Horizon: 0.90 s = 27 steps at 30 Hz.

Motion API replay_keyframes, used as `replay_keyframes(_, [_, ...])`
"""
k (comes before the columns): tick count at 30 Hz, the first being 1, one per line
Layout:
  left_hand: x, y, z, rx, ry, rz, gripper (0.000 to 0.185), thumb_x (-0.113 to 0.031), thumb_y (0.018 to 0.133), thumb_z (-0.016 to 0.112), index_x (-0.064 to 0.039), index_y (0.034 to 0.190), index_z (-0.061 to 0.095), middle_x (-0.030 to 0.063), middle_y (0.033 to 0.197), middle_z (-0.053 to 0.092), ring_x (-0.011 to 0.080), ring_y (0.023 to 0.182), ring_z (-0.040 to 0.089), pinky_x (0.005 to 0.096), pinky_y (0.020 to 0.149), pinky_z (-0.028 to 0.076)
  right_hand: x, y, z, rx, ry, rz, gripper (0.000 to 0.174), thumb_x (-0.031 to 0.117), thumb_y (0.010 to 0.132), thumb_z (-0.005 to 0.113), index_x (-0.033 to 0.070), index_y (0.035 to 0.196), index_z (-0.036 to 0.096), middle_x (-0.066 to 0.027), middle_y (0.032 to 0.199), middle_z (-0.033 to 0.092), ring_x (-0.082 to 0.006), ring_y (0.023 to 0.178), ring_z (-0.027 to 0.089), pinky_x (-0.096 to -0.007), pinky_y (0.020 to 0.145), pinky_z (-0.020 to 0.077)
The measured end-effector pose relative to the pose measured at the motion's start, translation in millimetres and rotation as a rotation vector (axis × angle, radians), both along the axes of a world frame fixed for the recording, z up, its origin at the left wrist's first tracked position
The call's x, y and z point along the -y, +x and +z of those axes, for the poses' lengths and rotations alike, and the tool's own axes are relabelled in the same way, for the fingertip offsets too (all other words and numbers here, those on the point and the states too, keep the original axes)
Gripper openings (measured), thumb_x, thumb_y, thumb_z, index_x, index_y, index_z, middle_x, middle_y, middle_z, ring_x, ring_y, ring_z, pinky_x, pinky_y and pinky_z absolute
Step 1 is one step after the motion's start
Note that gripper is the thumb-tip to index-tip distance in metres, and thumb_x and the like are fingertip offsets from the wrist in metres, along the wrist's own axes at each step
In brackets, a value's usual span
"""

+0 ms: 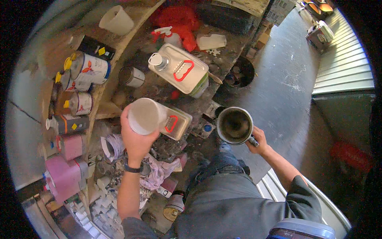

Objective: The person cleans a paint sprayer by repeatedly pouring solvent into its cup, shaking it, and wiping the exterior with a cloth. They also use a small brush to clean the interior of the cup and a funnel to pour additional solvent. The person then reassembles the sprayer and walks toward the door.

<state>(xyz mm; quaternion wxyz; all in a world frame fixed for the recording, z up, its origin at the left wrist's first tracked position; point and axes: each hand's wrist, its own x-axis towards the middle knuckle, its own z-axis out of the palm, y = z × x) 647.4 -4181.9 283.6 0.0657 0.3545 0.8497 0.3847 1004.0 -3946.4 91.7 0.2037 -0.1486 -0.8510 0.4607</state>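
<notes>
My left hand (pixel 139 146), with a dark band at the wrist, grips a whitish cup (pixel 144 116) above the workbench. Whether its mouth or its base faces me is hard to tell. My right hand (pixel 259 142) holds a round pot (pixel 235 125) by its side handle, over the bench's right edge. The pot has a pale rim and a dark, stained inside. Just behind the left cup is a metal can (pixel 178 127) with a red handle. Farther back stands a larger rectangular metal can (pixel 180 67) with a red handle and a white spout cap.
On the left shelf are yellow-capped cans (pixel 95 70) and pink containers (pixel 65 179). The dirty bench carries a spray bottle (pixel 171 37), red cloth (pixel 179 21), a small tin (pixel 135 76), a tape roll (pixel 112 148) and a crumpled rag (pixel 158 171). A dark bin (pixel 240 71) stands beside the bench.
</notes>
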Motion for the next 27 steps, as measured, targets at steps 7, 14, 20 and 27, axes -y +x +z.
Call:
replay_keyframes(7, [-17.3,68.5,44.1,-0.008,0.039,-0.09,0.1,-0.013,0.057,0.094,-0.004,0.14,0.04,0.0152,0.133,0.053,0.0285,0.122,0.056,0.0416,0.108,0.044,6.0,-8.5,14.1,0.053,0.051,0.048,0.057,0.008,0.075,0.073,0.006,0.131,0.061,-0.0199,0.107,0.066,-0.043,0.093,0.065,-0.0479,0.077,0.0544])
replay_keyframes(14, [-32.6,87.9,55.2,-0.389,-0.001,-0.229,0.086,-0.019,0.06,0.095,-0.008,0.133,0.051,0.0149,0.128,0.061,0.0362,0.12,0.06,0.0559,0.111,0.039,17.0,-23.3,19.7,0.0,0.002,0.101,0.056,0.005,0.074,0.073,0.007,0.129,0.063,-0.0223,0.118,0.066,-0.0448,0.101,0.066,-0.0477,0.084,0.0555])
replay_keyframes(20, [-34.4,92.5,51.8,-0.525,0.011,-0.31,0.082,-0.017,0.061,0.092,-0.016,0.134,0.054,0.0102,0.132,0.059,0.0345,0.124,0.059,0.0653,0.113,0.032,21.4,-26.0,22.6,-0.05,-0.022,0.108,0.055,0.004,0.072,0.074,0.005,0.126,0.063,-0.0233,0.117,0.066,-0.0459,0.1,0.066,-0.0474,0.082,0.0554])
replay_keyframes(27, [-34.9,92.7,48.8,-0.607,0.013,-0.3,0.079,-0.013,0.062,0.09,-0.02,0.133,0.055,0.0081,0.132,0.059,0.0338,0.124,0.058,0.0667,0.113,0.032,19.7,-28.5,24.5,-0.049,-0.005,0.118,0.056,0.005,0.073,0.073,0.004,0.128,0.062,-0.0227,0.117,0.066,-0.0458,0.1,0.066,-0.0472,0.081,0.0552])
